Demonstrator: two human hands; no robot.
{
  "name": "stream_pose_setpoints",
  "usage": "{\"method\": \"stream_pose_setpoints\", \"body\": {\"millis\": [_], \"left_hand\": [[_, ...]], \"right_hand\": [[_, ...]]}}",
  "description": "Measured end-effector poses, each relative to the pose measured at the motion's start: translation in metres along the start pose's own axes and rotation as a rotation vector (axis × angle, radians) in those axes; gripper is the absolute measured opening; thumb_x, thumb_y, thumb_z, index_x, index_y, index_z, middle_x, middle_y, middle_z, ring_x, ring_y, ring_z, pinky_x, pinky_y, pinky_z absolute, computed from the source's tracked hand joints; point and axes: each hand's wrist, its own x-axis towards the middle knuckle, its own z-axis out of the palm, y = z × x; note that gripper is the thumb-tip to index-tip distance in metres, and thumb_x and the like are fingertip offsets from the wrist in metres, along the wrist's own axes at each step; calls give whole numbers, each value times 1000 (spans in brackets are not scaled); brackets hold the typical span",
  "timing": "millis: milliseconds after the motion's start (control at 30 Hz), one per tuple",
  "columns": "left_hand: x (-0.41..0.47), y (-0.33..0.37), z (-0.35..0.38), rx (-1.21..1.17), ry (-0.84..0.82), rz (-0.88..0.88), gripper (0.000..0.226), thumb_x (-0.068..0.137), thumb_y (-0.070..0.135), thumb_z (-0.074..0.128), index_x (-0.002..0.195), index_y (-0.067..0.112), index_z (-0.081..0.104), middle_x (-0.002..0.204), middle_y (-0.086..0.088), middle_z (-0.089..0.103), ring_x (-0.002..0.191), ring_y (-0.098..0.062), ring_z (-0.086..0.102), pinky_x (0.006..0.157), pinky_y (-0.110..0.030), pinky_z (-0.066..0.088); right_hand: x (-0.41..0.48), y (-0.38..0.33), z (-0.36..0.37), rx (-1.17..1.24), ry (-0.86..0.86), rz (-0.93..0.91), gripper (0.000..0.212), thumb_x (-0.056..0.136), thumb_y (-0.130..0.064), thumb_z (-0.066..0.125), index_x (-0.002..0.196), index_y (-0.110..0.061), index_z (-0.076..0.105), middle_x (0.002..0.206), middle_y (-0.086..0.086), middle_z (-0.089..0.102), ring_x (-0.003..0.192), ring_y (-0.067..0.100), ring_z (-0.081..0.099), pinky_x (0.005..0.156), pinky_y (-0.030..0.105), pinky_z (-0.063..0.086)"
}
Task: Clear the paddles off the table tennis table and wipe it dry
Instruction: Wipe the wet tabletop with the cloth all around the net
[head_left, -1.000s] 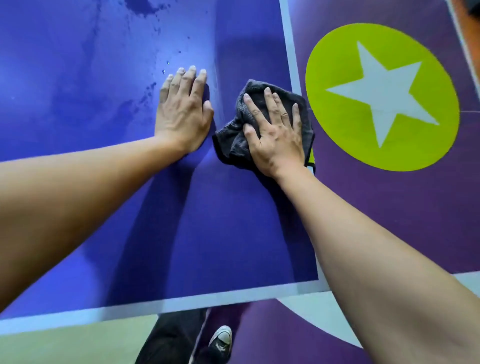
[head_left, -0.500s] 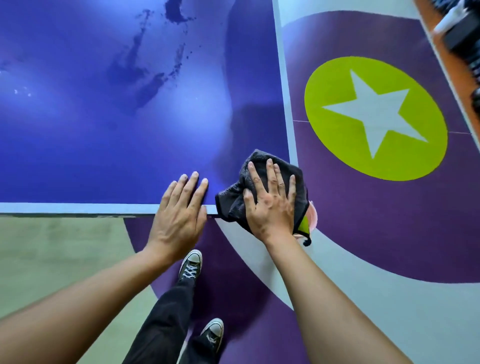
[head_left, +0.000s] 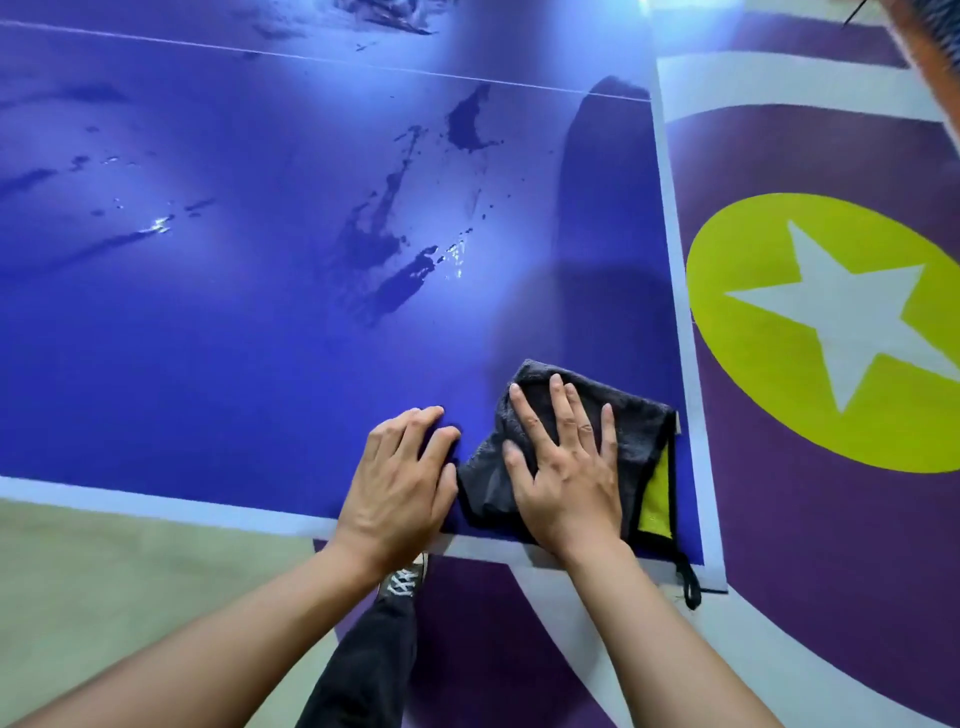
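Grey cloth (head_left: 639, 431), yellow underneath, lies flat at the lower right corner of the blue surface (head_left: 208, 338). The right hand (head_left: 566, 467) is spread open, pressing on it. The left hand (head_left: 400, 478) rests on the surface just beside, holding nothing. No paddles in sight, so that part looks done. This near corner seems dry, but puddles (head_left: 395, 270) streak the middle and upper left, so most wiping is left. Half a second ago the cloth was bunched over the corner edge; now it lies flatter, further in.
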Motion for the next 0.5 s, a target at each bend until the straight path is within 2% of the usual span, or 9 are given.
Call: {"method": "stream_pose_setpoints", "body": {"millis": [133,333,500], "left_hand": [[72,-28,-5,15,60,13,33,94,30,45,115,12,64,135,-11,55,121,-35,53,107,-49,38],[212,-100,-11,50,32,0,38,95,32,38,119,12,61,137,-10,53,124,-35,50,109,-45,32],[329,-167,-13,65,-6,-40,51,95,33,31,133,8,55,145,-14,48,134,-36,44,114,-46,27]], "right_hand": [[84,2,4,4,2,78,63,99,-59,27,160,-48,16,173,0,8,159,12,0,127,52,-5],[220,9,8,-21,2,143,63,98,-61,23,160,-49,16,173,0,7,159,13,0,126,51,-7],[332,20,7,-32,-22,177,61,101,-59,27,160,-49,15,173,-1,5,158,11,-1,126,50,-9]]}}
